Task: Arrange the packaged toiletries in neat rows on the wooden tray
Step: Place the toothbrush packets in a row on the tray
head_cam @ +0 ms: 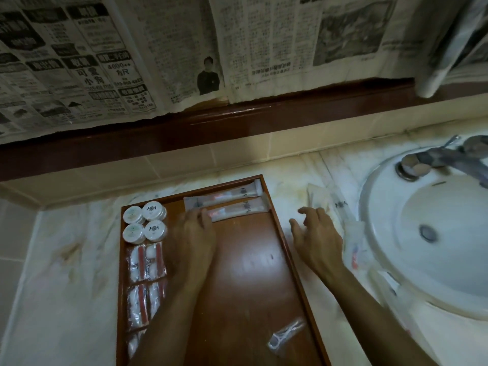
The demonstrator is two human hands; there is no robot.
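A wooden tray (248, 260) lies on the marble counter. Several round white tins (144, 221) fill its far left corner, with clear packets holding red and white items (146, 262) in a column below them. Long white toothbrush packets (232, 200) lie side by side along the far edge. My left hand (192, 233) rests with its fingertips on the left end of the nearest long packet. My right hand (317, 233) hovers over the counter just right of the tray, fingers loosely spread, holding nothing. More clear packets (327, 204) lie beyond it. A packet of floss picks (286, 335) sits near the tray's front right.
A white sink basin (449, 233) with a metal tap (446, 157) takes up the right side. More plastic packets (356, 254) lie between the tray and the basin. A dark wooden ledge (211, 128) and hanging newspaper sheets (184, 48) back the counter.
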